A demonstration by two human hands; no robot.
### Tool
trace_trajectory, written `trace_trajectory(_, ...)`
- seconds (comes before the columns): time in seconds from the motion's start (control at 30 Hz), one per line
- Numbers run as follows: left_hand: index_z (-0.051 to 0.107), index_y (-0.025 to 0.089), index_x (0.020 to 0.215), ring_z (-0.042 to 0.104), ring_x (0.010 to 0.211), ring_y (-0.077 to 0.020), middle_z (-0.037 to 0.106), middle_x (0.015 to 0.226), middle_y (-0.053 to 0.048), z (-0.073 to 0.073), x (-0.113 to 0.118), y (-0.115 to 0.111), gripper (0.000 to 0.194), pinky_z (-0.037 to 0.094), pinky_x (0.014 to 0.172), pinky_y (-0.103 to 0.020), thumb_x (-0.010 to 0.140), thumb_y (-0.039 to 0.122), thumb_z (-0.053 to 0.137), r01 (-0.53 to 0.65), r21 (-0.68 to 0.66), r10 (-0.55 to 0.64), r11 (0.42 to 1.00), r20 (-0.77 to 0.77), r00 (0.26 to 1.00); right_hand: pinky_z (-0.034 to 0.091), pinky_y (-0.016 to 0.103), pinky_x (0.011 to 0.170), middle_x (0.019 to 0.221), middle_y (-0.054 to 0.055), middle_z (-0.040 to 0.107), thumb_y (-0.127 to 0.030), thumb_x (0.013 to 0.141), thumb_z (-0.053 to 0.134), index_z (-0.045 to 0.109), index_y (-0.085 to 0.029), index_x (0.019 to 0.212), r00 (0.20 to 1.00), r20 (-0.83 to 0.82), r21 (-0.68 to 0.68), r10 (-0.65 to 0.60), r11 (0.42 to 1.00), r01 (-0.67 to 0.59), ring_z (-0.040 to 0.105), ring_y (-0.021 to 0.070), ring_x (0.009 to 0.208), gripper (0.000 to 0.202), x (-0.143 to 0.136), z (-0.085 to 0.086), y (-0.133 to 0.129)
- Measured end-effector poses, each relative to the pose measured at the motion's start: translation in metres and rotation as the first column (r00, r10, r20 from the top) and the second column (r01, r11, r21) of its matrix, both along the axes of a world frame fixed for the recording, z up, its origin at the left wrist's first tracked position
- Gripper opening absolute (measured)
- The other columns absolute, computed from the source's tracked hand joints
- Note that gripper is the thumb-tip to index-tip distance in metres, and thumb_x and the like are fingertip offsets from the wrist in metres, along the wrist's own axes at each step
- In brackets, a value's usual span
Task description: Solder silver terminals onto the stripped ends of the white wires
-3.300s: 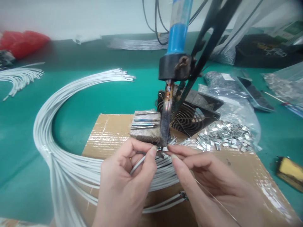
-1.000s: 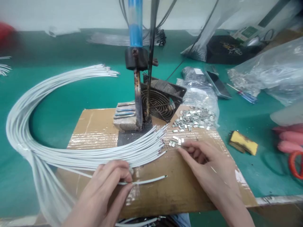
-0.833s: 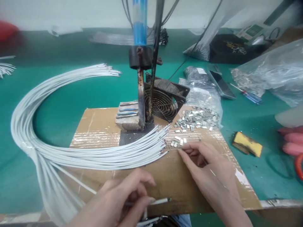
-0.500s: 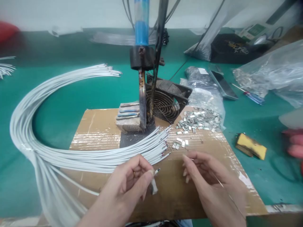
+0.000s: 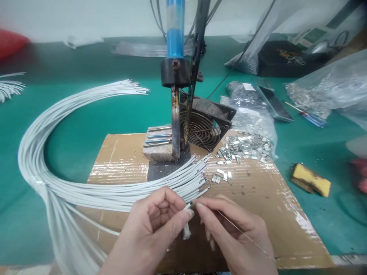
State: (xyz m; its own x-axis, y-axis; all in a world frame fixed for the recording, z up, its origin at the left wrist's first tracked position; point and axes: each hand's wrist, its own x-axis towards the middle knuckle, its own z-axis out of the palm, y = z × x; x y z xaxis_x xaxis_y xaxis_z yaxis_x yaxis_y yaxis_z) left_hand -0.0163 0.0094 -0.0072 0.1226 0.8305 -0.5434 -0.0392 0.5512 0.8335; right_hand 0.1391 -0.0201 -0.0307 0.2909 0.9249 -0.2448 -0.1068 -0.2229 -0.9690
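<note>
My left hand (image 5: 157, 229) is closed, pinching the end of a white cable (image 5: 187, 206) between thumb and forefinger. The dark tip of that cable sticks out to the right. Closed too, my right hand (image 5: 235, 233) has its thumb and forefinger right at this tip; I cannot tell whether they touch it. A thin silvery wire (image 5: 243, 233), looking like solder wire, runs from its fingers back across the hand. Behind both hands lies a bundle of white cables (image 5: 114, 193), their stripped ends pointing right.
A soldering iron (image 5: 176, 114) hangs upright before a grimy block (image 5: 156, 151) and a black fan (image 5: 205, 126). Small metal connectors (image 5: 246, 147) are heaped on the cardboard (image 5: 258, 214). A yellow sponge (image 5: 311, 179), a phone (image 5: 275, 103) and a screwdriver (image 5: 311, 116) lie to the right.
My right hand has moved left with the thin wire, up to the cable end in my left hand. The left hand keeps its pinch. The whole view has shifted slightly.
</note>
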Motion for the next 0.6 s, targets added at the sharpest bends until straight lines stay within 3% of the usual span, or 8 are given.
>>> trace_trajectory(0.17, 0.079, 0.022, 0.074, 0.041, 0.056, -0.0102, 0.059, 0.057, 0.007, 0.0046, 0.0019, -0.0075, 0.030, 0.031, 0.051, -0.021, 0.079, 0.045, 0.099, -0.017, 0.030, 0.021, 0.999, -0.118, 0.993, 0.040, 0.014, 0.048, 0.066, -0.002, 0.066, -0.032, 0.084, 0.089, 0.097, -0.037, 0.082, 0.994, -0.109, -0.018, 0.012, 1.000, -0.014, 0.053, 0.0069, 0.055, 0.009, -0.0014, 0.0043, -0.0002)
trace_trajectory(0.33, 0.082, 0.022, 0.074, 0.037, 0.056, -0.0106, 0.053, 0.058, 0.007, 0.0094, 0.0002, -0.0107, 0.038, 0.029, 0.049, -0.021, 0.084, 0.056, 0.095, -0.010, 0.048, 0.017, 0.999, -0.150, 0.988, 0.038, 0.014, 0.046, 0.063, -0.005, 0.058, -0.033, 0.082, 0.093, 0.097, -0.034, 0.082, 0.982, -0.189, -0.039, 0.010, 0.999, -0.017, 0.047, 0.0043, 0.050, 0.005, -0.0035, 0.0065, -0.0005)
trace_trajectory(0.6, 0.080, 0.022, 0.068, 0.045, 0.057, -0.0119, 0.058, 0.058, 0.005, 0.0079, 0.0022, -0.0105, 0.041, 0.036, 0.052, -0.022, 0.086, 0.057, 0.093, 0.005, 0.098, 0.010, 0.995, -0.144, 0.990, 0.040, 0.017, 0.046, 0.065, -0.003, 0.061, -0.029, 0.079, 0.094, 0.097, -0.031, 0.079, 0.979, -0.206, -0.032, 0.006, 0.999, -0.013, 0.049, 0.0059, 0.050, 0.003, -0.0025, 0.0101, 0.0020)
